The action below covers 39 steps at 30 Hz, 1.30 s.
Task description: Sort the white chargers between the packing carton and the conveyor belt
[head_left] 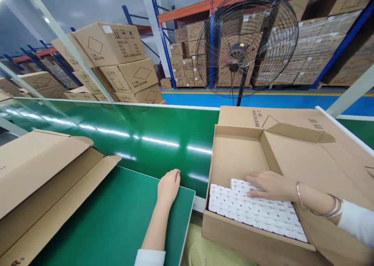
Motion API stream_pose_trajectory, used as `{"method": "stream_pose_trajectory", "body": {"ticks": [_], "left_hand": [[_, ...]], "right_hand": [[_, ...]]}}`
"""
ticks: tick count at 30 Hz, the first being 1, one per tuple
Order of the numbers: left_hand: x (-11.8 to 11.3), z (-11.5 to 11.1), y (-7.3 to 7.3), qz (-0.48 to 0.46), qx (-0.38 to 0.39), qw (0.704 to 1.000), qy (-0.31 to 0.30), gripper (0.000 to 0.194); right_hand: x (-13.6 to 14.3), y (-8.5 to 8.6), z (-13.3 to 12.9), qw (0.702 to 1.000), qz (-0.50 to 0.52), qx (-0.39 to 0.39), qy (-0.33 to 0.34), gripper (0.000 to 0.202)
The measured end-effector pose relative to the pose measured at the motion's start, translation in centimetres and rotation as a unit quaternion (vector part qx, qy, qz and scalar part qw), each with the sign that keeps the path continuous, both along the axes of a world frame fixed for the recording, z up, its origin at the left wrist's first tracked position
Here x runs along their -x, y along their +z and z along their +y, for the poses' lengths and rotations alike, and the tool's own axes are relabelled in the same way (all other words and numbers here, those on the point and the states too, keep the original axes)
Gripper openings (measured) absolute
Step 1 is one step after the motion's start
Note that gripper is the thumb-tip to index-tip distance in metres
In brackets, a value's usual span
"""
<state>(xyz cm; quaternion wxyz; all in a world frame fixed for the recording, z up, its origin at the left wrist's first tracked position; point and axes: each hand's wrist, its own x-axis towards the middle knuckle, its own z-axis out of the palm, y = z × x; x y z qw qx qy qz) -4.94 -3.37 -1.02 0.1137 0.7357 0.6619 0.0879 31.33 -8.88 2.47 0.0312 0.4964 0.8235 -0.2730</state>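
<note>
My right hand [270, 185] lies over small white block-like pieces [242, 205] packed in rows inside an open cardboard box [248, 231]. Its thumb and fingers are apart, with the fingertips touching the pieces near the back row; whether it grips any of them is hidden. The pieces carry small grey marks and fill the near part of the box, leaving bare cardboard at the far end. My left hand [168, 186] rests at the far edge of the green tabletop [125, 211], closed with its fingers curled; nothing shows in it.
A cardboard carton with raised flaps [55, 172] lies on the left. Beyond the tabletop runs a shiny green conveyor belt [146, 125]. A large flat carton [309, 137] lies under and beside the open box. Behind stand a black fan [235, 65] and stacked cartons [117, 59].
</note>
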Motion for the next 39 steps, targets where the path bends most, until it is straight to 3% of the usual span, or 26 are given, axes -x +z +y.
{"method": "stream_pose_trajectory", "body": {"ticks": [4,9,24,34,39], "left_hand": [[0.0,0.0,0.2,0.001,0.005,1.0,-0.001,0.028],[0.0,0.0,0.0,-0.005,0.0,1.0,-0.003,0.028],[0.1,0.0,0.0,-0.003,-0.003,1.0,-0.002,0.028],[0.1,0.1,-0.1,-0.007,-0.003,1.0,0.003,0.028],[0.1,0.1,-0.2,-0.011,-0.002,1.0,0.004,0.028]], "right_hand": [[-0.3,-0.9,0.4,1.0,-0.017,-0.014,0.013,0.056],[-0.6,-0.8,1.1,1.0,-0.023,0.017,0.002,0.056],[-0.9,-1.7,2.4,0.991,0.076,0.08,-0.079,0.047],[-1.9,0.5,1.5,0.975,0.107,0.19,-0.045,0.044],[-3.1,-0.1,2.6,0.964,0.133,0.199,-0.112,0.049]]}}
